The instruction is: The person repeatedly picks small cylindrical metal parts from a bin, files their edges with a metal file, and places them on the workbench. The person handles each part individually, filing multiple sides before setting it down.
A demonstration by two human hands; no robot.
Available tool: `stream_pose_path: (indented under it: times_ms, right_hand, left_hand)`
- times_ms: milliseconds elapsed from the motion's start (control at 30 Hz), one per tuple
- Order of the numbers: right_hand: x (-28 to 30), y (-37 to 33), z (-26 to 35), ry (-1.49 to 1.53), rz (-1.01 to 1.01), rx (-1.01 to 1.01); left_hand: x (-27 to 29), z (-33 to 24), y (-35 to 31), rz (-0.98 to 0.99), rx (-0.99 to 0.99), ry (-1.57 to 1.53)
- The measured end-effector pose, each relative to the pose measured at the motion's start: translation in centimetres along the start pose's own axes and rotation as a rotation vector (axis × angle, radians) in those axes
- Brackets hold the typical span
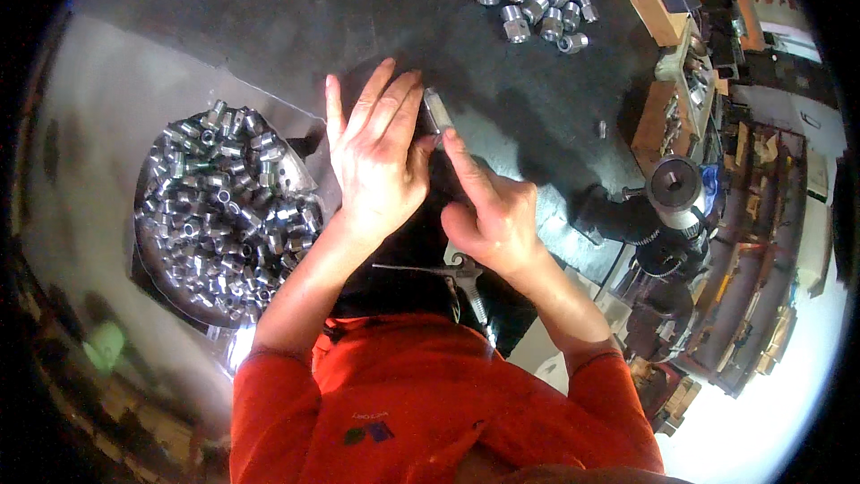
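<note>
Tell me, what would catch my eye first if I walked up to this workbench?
Probably the round tray at the left, heaped with shiny metal fittings. Next, the two hands in the middle of the dark bench: the left hand lies flat with fingers spread, while the right hand pinches a slim metal tool beside it. A smaller cluster of silver fittings sits at the far edge.
</note>
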State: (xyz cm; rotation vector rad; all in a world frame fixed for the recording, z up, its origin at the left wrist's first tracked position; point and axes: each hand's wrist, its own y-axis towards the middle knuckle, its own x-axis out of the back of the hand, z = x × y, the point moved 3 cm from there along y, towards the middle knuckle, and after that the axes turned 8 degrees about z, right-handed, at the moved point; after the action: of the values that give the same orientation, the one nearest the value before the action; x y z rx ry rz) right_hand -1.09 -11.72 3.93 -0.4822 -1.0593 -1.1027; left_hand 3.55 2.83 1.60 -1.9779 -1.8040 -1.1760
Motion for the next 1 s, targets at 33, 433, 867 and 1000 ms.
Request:
stream_pose_path:
  times_ms: [33, 433, 867, 1000]
  right_hand:
    - [0.0, 0.2, 0.0, -0.014, -0.002, 0.000]
    - [0.2, 0.9, 0.7, 0.000, 0.002, -0.083]
    - [-0.2, -1.1, 0.4, 0.020, -0.085, -0.042]
    - [-0.1, 0.6, 0.8, 0.005, -0.010, -0.125]
  left_hand:
    - [0.0, -0.1, 0.0, -0.002, 0.003, -0.002]
    - [-0.4, 0.0, -0.1, -0.049, 0.001, 0.016]
    - [-0.4, -0.3, 0.0, -0.028, 0.027, -0.005]
    - [-0.4, 0.0, -0.2, -0.051, 0.008, 0.027]
